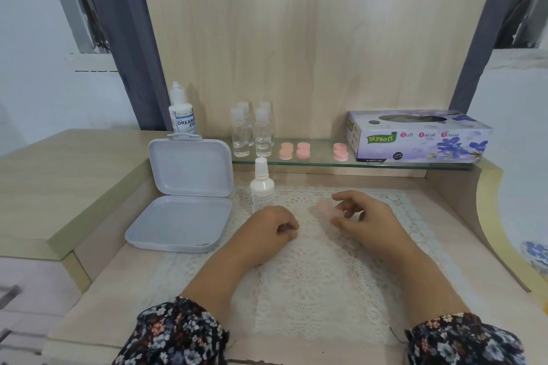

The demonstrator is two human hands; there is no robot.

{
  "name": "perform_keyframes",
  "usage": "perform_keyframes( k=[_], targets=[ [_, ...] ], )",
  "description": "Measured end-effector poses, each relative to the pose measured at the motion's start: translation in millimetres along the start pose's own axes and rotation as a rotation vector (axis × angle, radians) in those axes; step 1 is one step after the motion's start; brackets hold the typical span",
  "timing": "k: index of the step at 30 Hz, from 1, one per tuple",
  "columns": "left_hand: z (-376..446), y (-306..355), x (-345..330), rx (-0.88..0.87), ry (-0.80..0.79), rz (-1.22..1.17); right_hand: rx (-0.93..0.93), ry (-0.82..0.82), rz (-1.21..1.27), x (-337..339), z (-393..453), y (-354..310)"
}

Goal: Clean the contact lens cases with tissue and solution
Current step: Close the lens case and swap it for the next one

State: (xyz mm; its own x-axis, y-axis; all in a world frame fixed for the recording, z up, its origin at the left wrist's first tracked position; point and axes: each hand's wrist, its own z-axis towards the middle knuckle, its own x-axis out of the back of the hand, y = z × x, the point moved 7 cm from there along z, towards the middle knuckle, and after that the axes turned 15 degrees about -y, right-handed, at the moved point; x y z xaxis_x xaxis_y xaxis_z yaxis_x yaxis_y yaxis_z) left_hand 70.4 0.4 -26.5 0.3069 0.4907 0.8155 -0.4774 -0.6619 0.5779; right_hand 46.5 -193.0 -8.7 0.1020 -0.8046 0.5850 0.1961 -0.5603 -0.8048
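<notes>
Right hand [360, 216] grip pinches a blurred pink lens case [327, 208]; left hand [271, 228] curled, contents hidden.

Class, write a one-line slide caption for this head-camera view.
Right hand pinches a pink lens case over the lace mat, left hand curled beside it.

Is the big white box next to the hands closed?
No, the white plastic box lies open, its lid standing up behind the tray.
</notes>
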Motion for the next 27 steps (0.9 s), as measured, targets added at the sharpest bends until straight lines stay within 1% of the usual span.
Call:
perform_keyframes(
  k=[5, 12, 16, 23, 27],
  targets=[
    [-1, 0, 5, 0.014, -0.002, -0.015, 0.048, 0.086, -0.039, 1, -1, -17],
    [0, -1, 3, 0.040, -0.026, -0.001, 0.107, 0.168, -0.165, 15, 7, -57],
    [1, -3, 2, 0.049, -0.039, -0.020, 0.089, 0.247, -0.156, 32, 23, -74],
    [2, -5, 3, 0.057, -0.042, -0.050, 0.025, 0.315, -0.358, 39, 63, -80],
    [2, -5, 2, 0.059, -0.042, -0.062, -0.017, 0.310, -0.445, 35, 76, -75]
  ],
)
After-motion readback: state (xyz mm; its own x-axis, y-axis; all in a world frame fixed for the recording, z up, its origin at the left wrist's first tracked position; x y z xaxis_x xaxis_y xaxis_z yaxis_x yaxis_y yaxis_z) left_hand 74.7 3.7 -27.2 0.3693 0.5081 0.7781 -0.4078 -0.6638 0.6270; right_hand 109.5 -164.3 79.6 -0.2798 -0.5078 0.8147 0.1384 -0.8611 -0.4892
